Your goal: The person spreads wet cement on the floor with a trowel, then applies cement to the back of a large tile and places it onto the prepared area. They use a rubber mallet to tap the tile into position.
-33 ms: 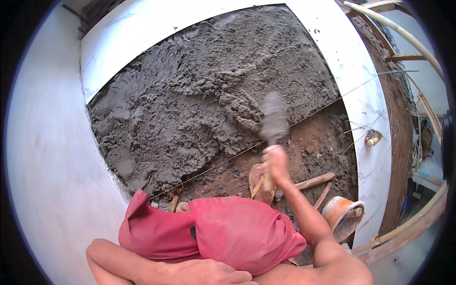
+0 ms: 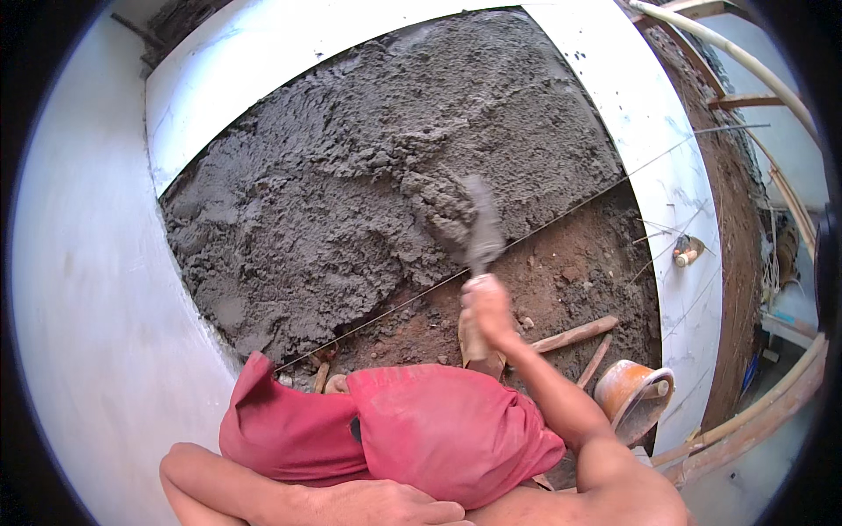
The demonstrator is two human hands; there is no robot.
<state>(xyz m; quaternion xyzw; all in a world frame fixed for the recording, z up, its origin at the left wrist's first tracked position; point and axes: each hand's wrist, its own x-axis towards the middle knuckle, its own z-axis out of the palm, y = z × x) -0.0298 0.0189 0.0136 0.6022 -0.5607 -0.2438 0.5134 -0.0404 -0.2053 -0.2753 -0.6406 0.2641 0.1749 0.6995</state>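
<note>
My right hand (image 2: 488, 309) is closed around the handle of a trowel (image 2: 485, 232). Its blade is smeared by motion and points away from me, over the near edge of a spread of wet grey mortar (image 2: 351, 175). The mortar is rough and lumpy in the middle, somewhat flatter at the far right. A taut string (image 2: 395, 311) crosses diagonally below the blade. My left hand (image 2: 395, 503) lies on my lap against the red shorts, its fingers extended and partly cut off by the lower edge; it holds nothing I can see.
White marbled tiles (image 2: 667, 175) border the mortar at the far side and right; a pale wall (image 2: 96, 263) stands left. An orange bucket (image 2: 627, 390) sits at my right beside wooden sticks (image 2: 574, 335). Bare reddish soil (image 2: 561, 263) shows nearer me. Bamboo poles (image 2: 745, 61) rise at far right.
My right hand has moved a little to the left and nearer me with the trowel, whose blade now looks narrower. The left hand stays where it was.
</note>
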